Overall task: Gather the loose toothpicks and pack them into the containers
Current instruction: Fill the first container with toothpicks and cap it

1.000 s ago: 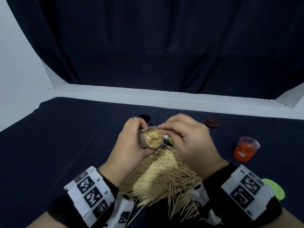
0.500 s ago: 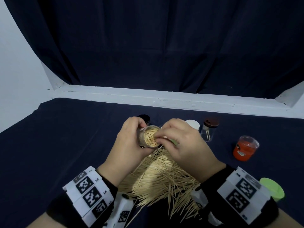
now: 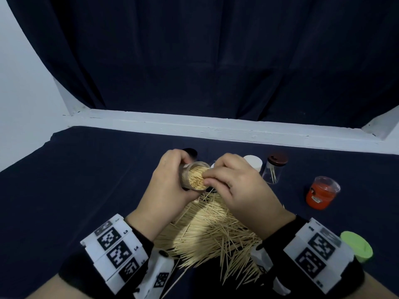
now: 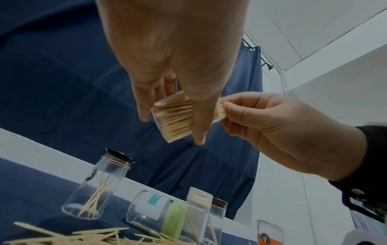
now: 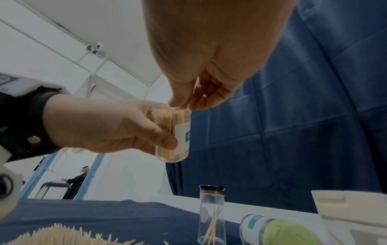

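My left hand (image 3: 170,188) grips a clear container (image 3: 195,176) packed with toothpicks, held above the table with its open mouth tilted toward me. My right hand (image 3: 208,178) has its thumb and fingertips pinched on toothpick ends at the right of the container's mouth (image 4: 220,107). The left wrist view shows the container (image 4: 173,119) from below between my fingers. The right wrist view shows its white label (image 5: 183,134). A large pile of loose toothpicks (image 3: 207,231) lies on the dark cloth under and between my wrists.
Behind my hands stand a black-lidded jar (image 3: 191,152), a white-lidded container (image 3: 252,161) and a brown-lidded jar (image 3: 274,169) holding a few toothpicks. An orange container (image 3: 321,193) and a green lid (image 3: 357,246) sit at the right. A labelled jar (image 4: 146,207) lies on its side.
My right fingertips have come down from above the container to its mouth. The right hand shifted toward me, uncovering the white-lidded container and the brown-lidded jar. The left hand stayed in place.
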The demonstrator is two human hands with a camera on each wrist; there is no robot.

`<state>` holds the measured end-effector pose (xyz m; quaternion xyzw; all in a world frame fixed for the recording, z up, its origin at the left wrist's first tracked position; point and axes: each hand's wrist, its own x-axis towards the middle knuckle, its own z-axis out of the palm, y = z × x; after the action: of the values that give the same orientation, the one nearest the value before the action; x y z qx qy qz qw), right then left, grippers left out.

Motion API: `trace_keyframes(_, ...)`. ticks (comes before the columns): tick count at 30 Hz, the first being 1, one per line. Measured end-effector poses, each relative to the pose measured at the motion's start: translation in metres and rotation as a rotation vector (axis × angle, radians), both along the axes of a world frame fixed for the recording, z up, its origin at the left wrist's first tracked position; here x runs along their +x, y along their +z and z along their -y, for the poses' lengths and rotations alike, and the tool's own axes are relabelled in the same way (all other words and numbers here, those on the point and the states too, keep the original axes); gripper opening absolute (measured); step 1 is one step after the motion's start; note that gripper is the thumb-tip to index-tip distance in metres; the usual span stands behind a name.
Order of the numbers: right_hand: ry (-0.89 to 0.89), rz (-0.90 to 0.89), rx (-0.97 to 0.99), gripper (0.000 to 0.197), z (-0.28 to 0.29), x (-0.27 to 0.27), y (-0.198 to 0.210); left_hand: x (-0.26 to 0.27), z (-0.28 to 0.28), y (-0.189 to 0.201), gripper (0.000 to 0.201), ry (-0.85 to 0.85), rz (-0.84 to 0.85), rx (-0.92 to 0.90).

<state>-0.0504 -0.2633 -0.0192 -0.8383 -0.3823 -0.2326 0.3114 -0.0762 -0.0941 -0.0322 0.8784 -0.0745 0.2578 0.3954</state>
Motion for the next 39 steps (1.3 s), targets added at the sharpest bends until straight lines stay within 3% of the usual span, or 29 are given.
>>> trace_keyframes(5,-0.014,-0.191,0.040,0.017,0.013,-0.001,0.012,-0.002,-0.016,0.003,0.056,0.067,-0.054,0.041)
trace_keyframes(7,-0.033,-0.297,-0.217,0.018,0.019,-0.005,0.012,-0.004,-0.026,0.004,0.055,0.102,-0.085,0.042)
trace_keyframes(10,0.050,-0.303,-0.699,0.031,0.016,-0.018,-0.001,-0.009,-0.039,0.004,0.055,0.143,-0.112,0.062)
trace_keyframes(14,0.150,-0.223,-0.910,0.039,-0.004,-0.034,-0.018,-0.016,-0.047,-0.001,0.055,0.168,-0.133,0.065)
trace_keyframes(20,0.163,-0.247,-0.943,0.041,-0.022,-0.027,-0.032,-0.021,-0.049,-0.007,0.055,0.170,-0.158,0.034)
trace_keyframes(28,0.143,-0.097,-1.037,0.027,-0.036,-0.009,-0.044,-0.021,-0.047,-0.008,0.054,0.162,-0.188,0.029)
trace_keyframes(32,0.108,-0.079,-1.031,0.037,-0.034,-0.008,-0.051,-0.020,-0.046,-0.008,0.055,0.163,-0.214,0.055)
trace_keyframes(39,0.046,-0.394,-0.890,0.022,-0.026,-0.003,-0.037,-0.017,-0.044,-0.007,0.054,0.158,-0.255,0.101)
